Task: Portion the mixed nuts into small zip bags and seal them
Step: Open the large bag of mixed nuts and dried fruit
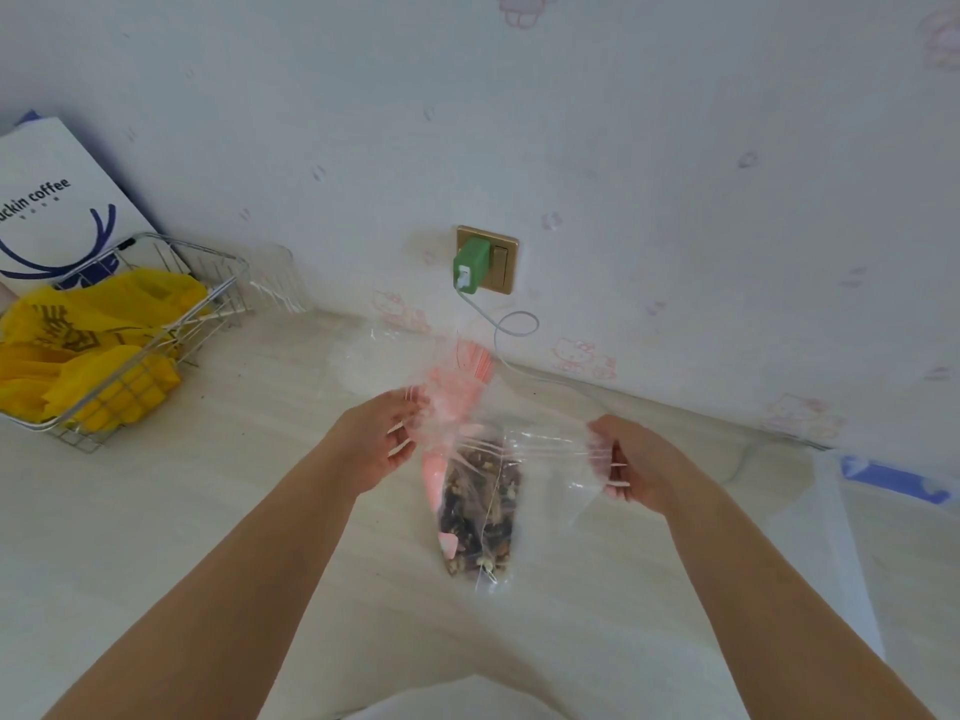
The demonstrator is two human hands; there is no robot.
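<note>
A clear bag of dark mixed nuts [480,517] lies on the pale table in front of me. Above it I hold a small clear zip bag [550,449] stretched between both hands. My left hand [387,439] pinches its left end, next to a bundle of clear bags with pink-red strips [457,387] that reaches back toward the wall. My right hand [631,462] pinches the right end of the zip bag. The held bag looks empty; whether its mouth is open I cannot tell.
A wire basket [156,324] with yellow plastic bags [93,350] stands at the left, a white coffee paper bag [57,200] behind it. A green charger [471,265] sits in the wall socket, its white cable [511,330] trailing onto the table. White plastic packaging [841,537] lies at the right.
</note>
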